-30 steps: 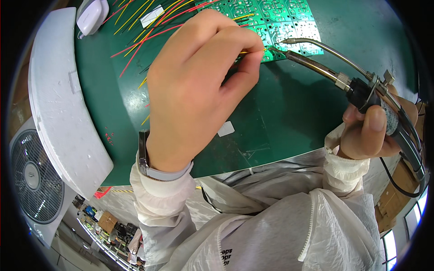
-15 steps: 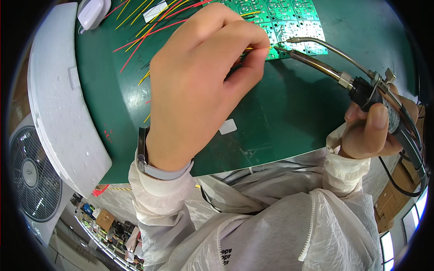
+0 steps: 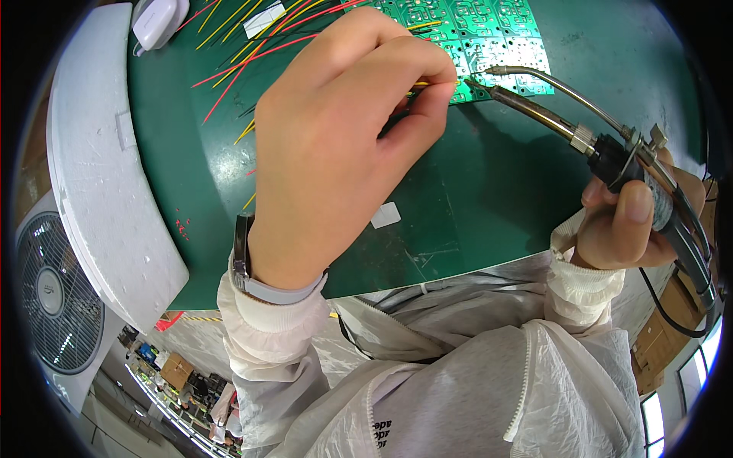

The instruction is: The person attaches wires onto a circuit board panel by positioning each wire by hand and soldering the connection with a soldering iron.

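My left hand (image 3: 343, 137) pinches a yellow wire (image 3: 421, 84) between thumb and forefinger, its end against the front edge of a green circuit board panel (image 3: 508, 57). In my right hand (image 3: 630, 217) is a soldering iron (image 3: 546, 114), gripped by its dark handle. A thin curved metal feed tube (image 3: 553, 79) is clamped along the iron. The iron's tip and the tube's end meet close to the wire end at the board. Red, yellow and black wires (image 3: 252, 57) fan out to the left, partly hidden behind my left hand.
A white foam block (image 3: 107, 168) lines the table's left side, with a fan (image 3: 57, 294) beyond it. A white plastic case (image 3: 159, 23) lies at the far left. On the green table (image 3: 489, 206) are a small white paper piece (image 3: 385, 215) and red scraps (image 3: 182, 227).
The soldering iron's tip and its feed tube have shifted very slightly at the board, and the handle has dipped a little. My left hand stays nearly in place.
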Tool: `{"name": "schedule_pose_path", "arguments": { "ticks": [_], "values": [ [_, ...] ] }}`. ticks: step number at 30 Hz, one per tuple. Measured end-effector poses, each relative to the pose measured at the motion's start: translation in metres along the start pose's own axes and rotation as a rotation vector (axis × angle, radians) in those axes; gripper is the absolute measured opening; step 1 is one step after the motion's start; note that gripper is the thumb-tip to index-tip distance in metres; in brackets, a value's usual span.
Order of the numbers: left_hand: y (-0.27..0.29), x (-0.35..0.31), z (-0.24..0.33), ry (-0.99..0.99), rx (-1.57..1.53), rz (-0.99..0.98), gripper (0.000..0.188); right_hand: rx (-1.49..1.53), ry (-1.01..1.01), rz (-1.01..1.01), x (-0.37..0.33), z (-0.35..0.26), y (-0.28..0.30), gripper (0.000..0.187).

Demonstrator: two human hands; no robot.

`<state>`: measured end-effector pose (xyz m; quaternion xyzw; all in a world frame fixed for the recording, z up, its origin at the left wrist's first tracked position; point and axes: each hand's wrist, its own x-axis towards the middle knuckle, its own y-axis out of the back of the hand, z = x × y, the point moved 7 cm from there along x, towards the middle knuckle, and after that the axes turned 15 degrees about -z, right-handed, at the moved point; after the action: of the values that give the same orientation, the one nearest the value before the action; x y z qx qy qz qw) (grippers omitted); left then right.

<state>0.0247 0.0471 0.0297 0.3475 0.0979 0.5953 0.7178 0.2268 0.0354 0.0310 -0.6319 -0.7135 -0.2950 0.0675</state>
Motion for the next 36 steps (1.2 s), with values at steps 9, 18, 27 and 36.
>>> {"name": "schedule_pose_path", "arguments": {
  "ticks": [9, 18, 27, 36],
  "values": [
    [-0.003, 0.004, 0.002, 0.045, -0.006, -0.09, 0.012, -0.001, 0.033, -0.037, 0.002, -0.001, -0.003, 0.04],
    [-0.006, 0.006, -0.002, 0.051, 0.064, -0.127, 0.01, 0.095, -0.027, -0.033, 0.002, -0.001, -0.004, 0.036],
    [-0.006, 0.012, 0.002, 0.187, 0.071, -0.229, 0.01, 0.066, 0.098, -0.123, 0.005, -0.002, -0.002, 0.039],
    [-0.006, 0.012, -0.002, 0.162, 0.028, -0.214, 0.009, -0.119, 0.149, -0.073, 0.008, -0.006, -0.007, 0.023]
  ]
}}
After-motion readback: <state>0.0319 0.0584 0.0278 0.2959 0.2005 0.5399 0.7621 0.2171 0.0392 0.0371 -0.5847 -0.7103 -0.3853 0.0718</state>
